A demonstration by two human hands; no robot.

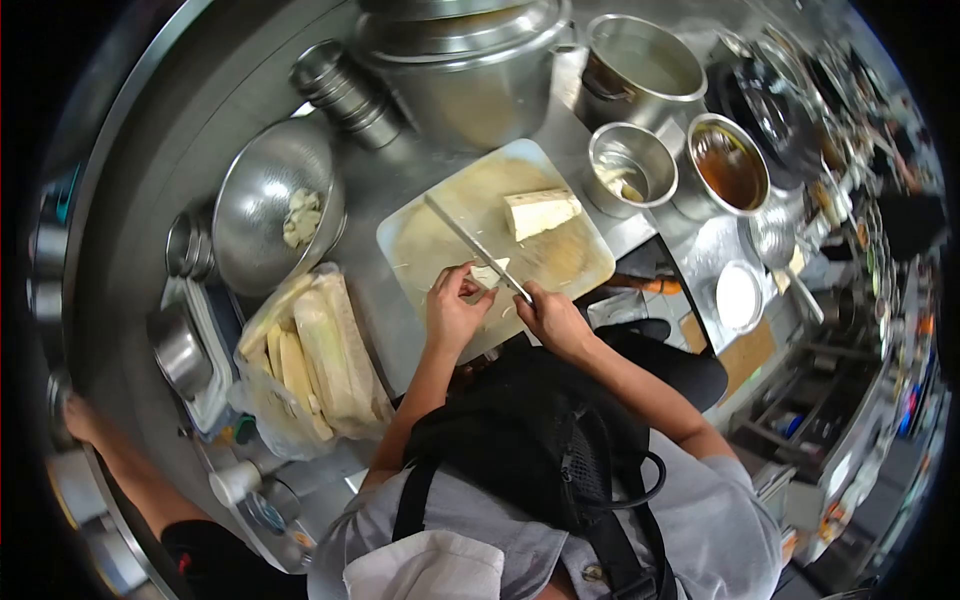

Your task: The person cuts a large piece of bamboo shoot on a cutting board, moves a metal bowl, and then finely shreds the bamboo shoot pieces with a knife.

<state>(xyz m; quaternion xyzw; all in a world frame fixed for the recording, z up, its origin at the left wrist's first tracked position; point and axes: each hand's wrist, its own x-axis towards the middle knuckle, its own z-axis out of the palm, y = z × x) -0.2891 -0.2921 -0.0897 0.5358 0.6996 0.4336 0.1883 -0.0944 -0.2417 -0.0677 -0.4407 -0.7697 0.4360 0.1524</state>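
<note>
The board (405,232) lies on the worktop (372,312) at the centre of the frame. The right hand (556,318) is closed around the handle of the knife (462,234), whose blade slants across the board towards upper left. The left hand (458,308) has its fingers curled beside a pale slice (486,274) near the blade; whether it pinches the slice cannot be told. A cream block (542,213) rests on the board's upper right. Pale pieces (301,218) sit in a metal bowl (248,222), left of centre. A co-worker's hand (78,418) is at far left.
</note>
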